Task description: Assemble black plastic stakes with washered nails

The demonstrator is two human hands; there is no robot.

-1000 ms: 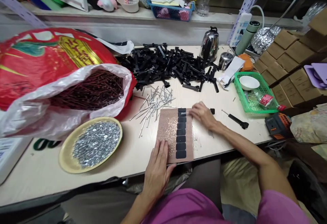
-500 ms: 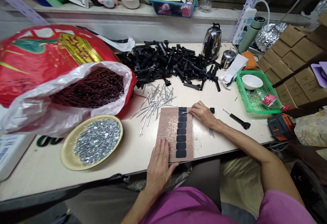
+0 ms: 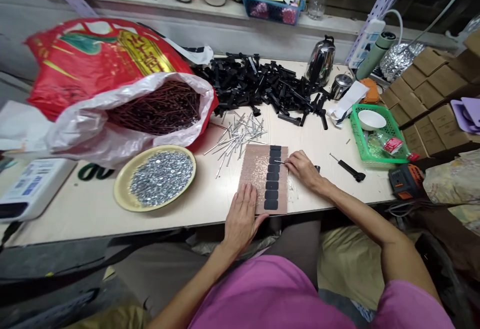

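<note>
My left hand [image 3: 242, 216] lies flat with its fingers stretched out on the lower left part of a brown board [image 3: 249, 169]. A row of black rounded patches [image 3: 272, 185] runs down the board's right side, with small pale specks to their left. Near the board's upper right edge, my right hand [image 3: 303, 169] is closed around a black-handled tool with a thin metal shaft [image 3: 280, 162]. The shaft points left over the upper patches; contact cannot be made out. Most of its handle is hidden in the hand, and its black end shows behind the fingers.
Loose metal rods [image 3: 240, 136] lie behind the board. A bowl of small metal pieces [image 3: 117, 194] and a red sack of dark rods [image 3: 93, 64] stand left. Black parts [image 3: 258, 81] are heaped behind. Rightward are another black-handled tool [image 3: 350, 170] and a green basket [image 3: 358, 141].
The camera view has shifted, so the table appears higher and farther right. The shaft's tip has moved slightly toward me along the black patches. My left hand stays on the board.
</note>
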